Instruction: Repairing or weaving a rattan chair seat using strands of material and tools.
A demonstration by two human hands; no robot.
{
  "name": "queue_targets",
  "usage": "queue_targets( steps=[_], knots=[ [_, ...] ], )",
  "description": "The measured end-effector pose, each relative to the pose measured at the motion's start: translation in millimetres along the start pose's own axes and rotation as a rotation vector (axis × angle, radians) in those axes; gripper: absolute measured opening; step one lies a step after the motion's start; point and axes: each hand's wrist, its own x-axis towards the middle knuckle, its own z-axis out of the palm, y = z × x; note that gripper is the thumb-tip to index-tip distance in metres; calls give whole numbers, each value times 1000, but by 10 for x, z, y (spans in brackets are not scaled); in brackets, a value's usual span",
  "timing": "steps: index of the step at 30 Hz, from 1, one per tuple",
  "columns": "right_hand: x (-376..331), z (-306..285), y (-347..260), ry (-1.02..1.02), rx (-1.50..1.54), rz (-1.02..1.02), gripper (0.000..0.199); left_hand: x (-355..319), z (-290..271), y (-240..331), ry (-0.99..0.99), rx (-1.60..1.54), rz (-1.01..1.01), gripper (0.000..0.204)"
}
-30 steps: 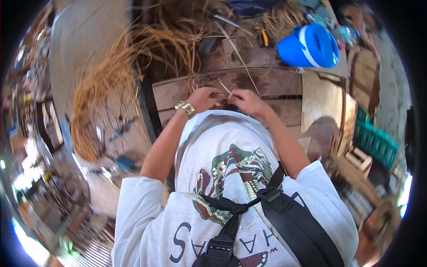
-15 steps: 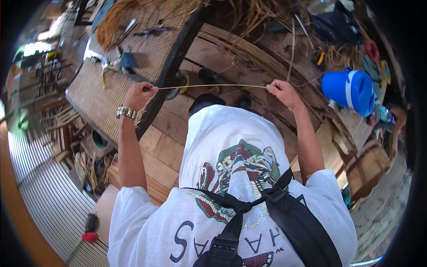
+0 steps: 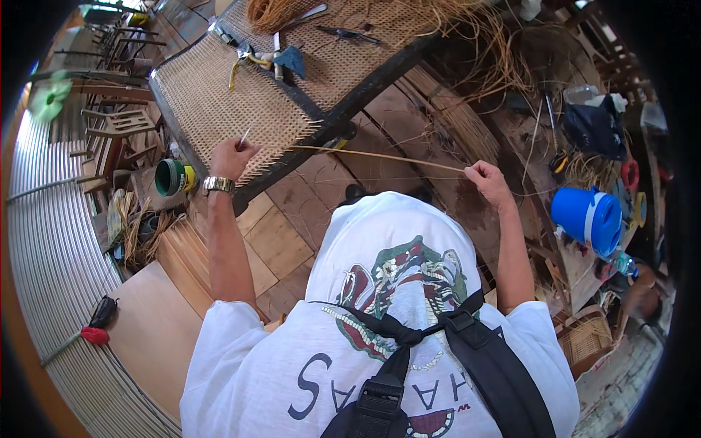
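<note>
My right hand point(image 3: 488, 182) pinches the end of a thin tan cane strip point(image 3: 380, 155), which stretches leftward in front of me, almost straight. Over the near left corner of a woven cane panel point(image 3: 219, 95) in a dark frame is my left hand point(image 3: 235, 158), with a watch on the wrist. Its fingers are closed, and a pale, thin, pointed piece juts up from them. Near the panel's fringed edge the strip blends into the weave, so whether it reaches my left fingers is unclear.
On the panel lie yellow-handled pliers point(image 3: 244, 58), a blue piece point(image 3: 292, 61), dark pliers point(image 3: 347, 33) and a fibre bundle point(image 3: 270, 14). A blue bucket point(image 3: 577, 212) stands right; a green can point(image 3: 172, 178) left. Loose strands point(image 3: 482, 73) hang beyond the frame.
The view has shifted, and the panel shows farther right. The strip now slopes down to the right, and a pale pointed piece shows above my left fingers. My right hand still grips the strip.
</note>
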Motion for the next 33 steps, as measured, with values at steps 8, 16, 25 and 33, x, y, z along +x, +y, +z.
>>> queue_targets(
  steps=[8,16,25,33],
  knots=[
    [128,1325,-1629,-93,-106,-320,56,-199,335,640,-185,-937,82,16],
    [593,2551,-2308,-437,196,-288,17,-177,646,637,-58,-1213,47,11],
    [1361,2859,-2627,-821,82,-342,17,-44,703,578,577,-1210,-171,20],
    [1901,2984,-3062,-689,310,-146,14,-121,1004,1001,394,-1297,-521,23]
  ],
)
